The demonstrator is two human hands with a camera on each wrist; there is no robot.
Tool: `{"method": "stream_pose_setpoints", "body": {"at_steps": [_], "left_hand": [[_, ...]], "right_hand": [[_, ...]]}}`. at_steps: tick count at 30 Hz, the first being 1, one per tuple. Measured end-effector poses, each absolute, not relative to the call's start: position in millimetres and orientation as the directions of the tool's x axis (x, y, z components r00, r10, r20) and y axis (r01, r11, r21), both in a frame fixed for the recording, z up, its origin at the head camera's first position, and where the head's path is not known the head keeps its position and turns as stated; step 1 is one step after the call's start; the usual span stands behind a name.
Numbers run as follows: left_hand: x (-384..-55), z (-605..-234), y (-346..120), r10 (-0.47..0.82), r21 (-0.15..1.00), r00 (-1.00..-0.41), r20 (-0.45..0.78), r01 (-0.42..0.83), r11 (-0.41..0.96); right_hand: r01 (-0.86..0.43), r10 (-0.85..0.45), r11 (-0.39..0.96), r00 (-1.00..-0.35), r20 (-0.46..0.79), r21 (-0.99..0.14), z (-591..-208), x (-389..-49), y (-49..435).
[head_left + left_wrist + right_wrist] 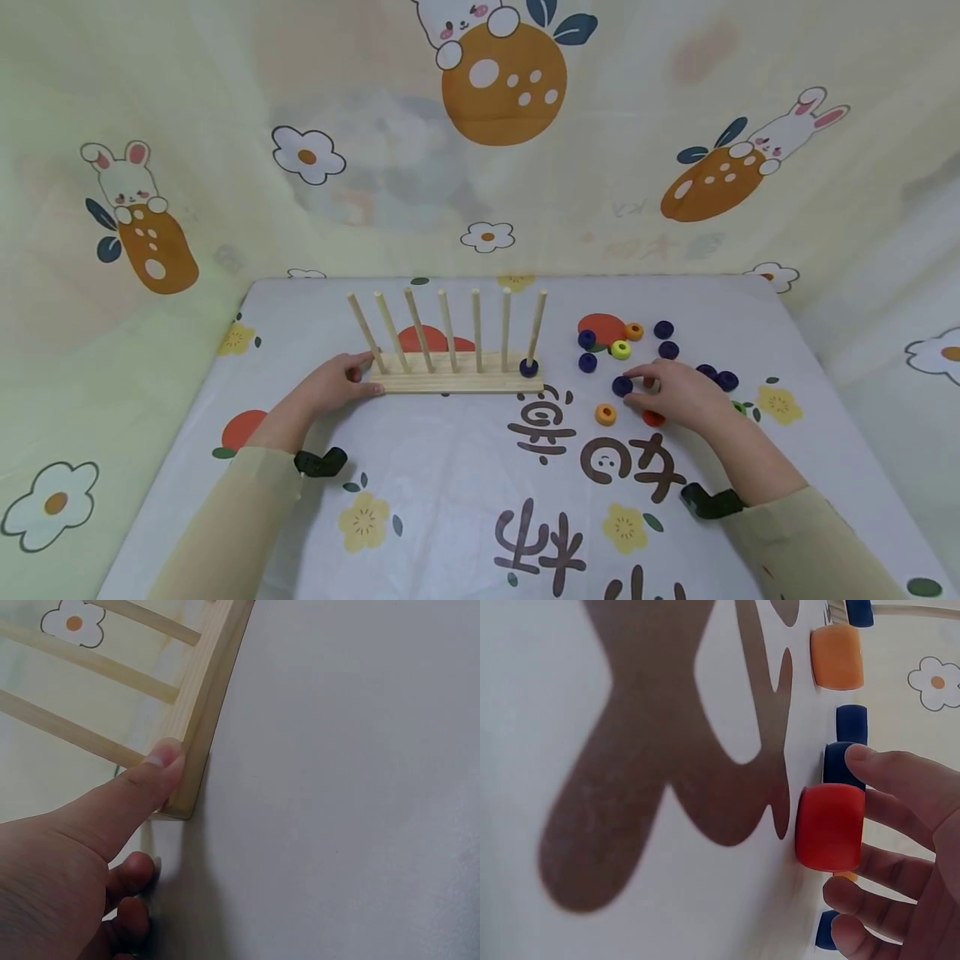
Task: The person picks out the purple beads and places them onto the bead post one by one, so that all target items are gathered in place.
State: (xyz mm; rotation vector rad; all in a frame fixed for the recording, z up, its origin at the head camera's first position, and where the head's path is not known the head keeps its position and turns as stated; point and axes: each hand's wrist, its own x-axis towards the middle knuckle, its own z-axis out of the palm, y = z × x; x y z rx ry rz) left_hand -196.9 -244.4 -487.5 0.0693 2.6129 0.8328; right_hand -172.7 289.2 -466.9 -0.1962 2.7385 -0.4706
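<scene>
A wooden rack [450,382] with several upright pegs stands on the table, and one dark blue bead [528,367] sits at the foot of its rightmost peg. My left hand [335,386] grips the rack's left end, its thumb [154,776] lying on the front edge of the base. On the right, my right hand [675,395] pinches a dark blue bead [622,386] between thumb and index finger, at the tabletop. A red bead [830,828] lies under that hand, nearer the wrist camera than the pinched bead.
Loose beads lie around the right hand: orange [605,414] in front, yellow-green [620,349] and another orange [633,332] behind, several dark blue ones [663,329] about. A green bead [739,407] is partly hidden by the right wrist. A patterned cloth wall [390,208] rises behind.
</scene>
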Motion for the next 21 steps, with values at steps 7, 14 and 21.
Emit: {"method": "stream_pose_setpoints", "body": {"at_steps": [7,14,21], "left_hand": [[-197.5,-490.6,-246.7,0.159,0.567,-0.920,-0.358,-0.078,0.820],[-195.8,-485.1,-245.3,0.159,0.552,-0.919,-0.361,-0.072,0.831],[-197.3,-485.7,-244.5,0.162,0.559,-0.919,-0.360,-0.073,0.826]], "right_hand": [[-0.082,-0.203,0.929,-0.928,-0.314,-0.360,-468.9,-174.6,288.4],[-0.076,-0.207,0.922,-0.925,-0.318,-0.379,-469.1,-176.5,285.2],[-0.064,-0.193,0.926,-0.927,-0.321,-0.371,-466.3,-177.8,284.6]]}}
